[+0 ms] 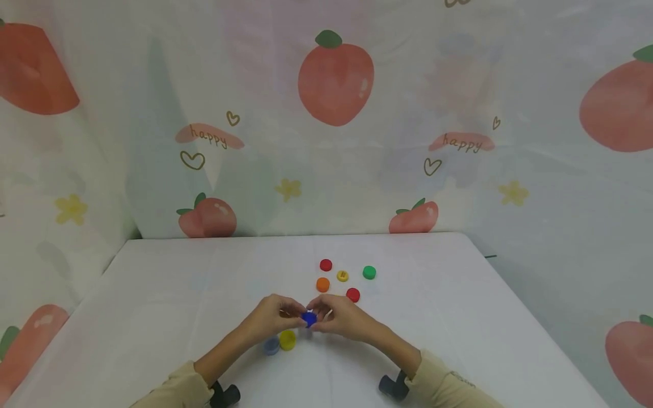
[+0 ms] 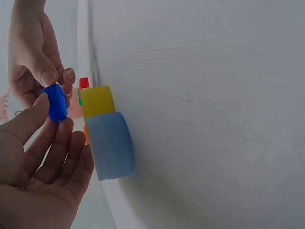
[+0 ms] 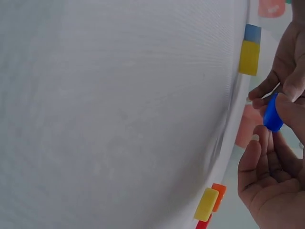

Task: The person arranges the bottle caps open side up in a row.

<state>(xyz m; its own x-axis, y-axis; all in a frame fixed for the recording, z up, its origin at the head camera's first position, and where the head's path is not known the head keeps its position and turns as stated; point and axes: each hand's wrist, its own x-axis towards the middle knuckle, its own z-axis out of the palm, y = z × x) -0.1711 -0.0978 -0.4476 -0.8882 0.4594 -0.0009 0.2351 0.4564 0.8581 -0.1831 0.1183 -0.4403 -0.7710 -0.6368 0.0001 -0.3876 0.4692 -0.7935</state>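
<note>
The left hand (image 1: 272,315) and right hand (image 1: 347,318) cover parts of the blue piece (image 1: 309,319), hiding its full outline. In the head view, the mark on the small yellow disc (image 1: 343,276) is too small to read, as is the lettering on the right sleeve (image 1: 451,384); the bottom edge cuts off both sleeves and the tabletop (image 1: 490,362). In the left wrist view, the large yellow disc (image 2: 98,101) and light blue disc (image 2: 112,147) mostly hide an orange disc (image 2: 86,135) and a green disc (image 2: 80,98). The right wrist view's bottom edge crops a red disc (image 3: 203,223).
</note>
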